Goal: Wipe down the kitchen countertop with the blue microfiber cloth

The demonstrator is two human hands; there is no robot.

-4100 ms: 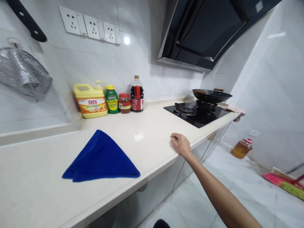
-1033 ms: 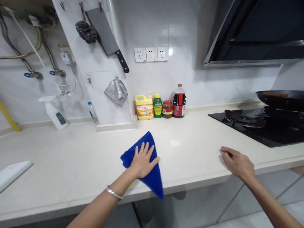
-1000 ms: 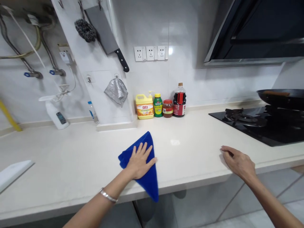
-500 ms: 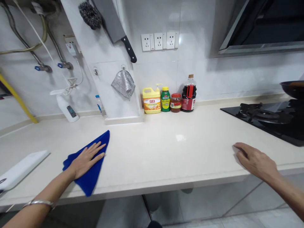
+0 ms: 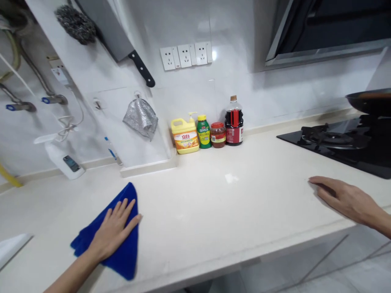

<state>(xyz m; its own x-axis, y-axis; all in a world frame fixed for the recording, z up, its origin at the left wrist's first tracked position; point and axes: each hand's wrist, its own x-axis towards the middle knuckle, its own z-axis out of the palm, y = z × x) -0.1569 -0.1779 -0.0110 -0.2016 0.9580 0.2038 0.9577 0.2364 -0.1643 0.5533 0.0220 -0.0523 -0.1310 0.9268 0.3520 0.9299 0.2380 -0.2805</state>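
A blue cloth [image 5: 130, 254] lies on the pale countertop [image 5: 195, 207]. My left hand [image 5: 113, 234] rests flat on top of it, fingers spread and thumb reaching toward the cloth's right edge. Off to the right, my right hand [image 5: 348, 199] is at the counter's front part, near the black gas stove [image 5: 342, 148]. Its fingers are extended and loosely bent, with a gap between thumb and index finger, and nothing shows in them.
Along the wall stand a yellow detergent jug [image 5: 185, 136], a green bottle [image 5: 204, 132], a red-lidded jar [image 5: 218, 135] and a dark sauce bottle [image 5: 234, 126]. A white spray bottle [image 5: 65, 160] and white board [image 5: 12, 248] are left. A cleaver [image 5: 122, 40] hangs above.
The camera has turned to the right and tilted. My left hand and the cloth's near part have slid slightly right. My right hand has moved right, closer to the stove side.
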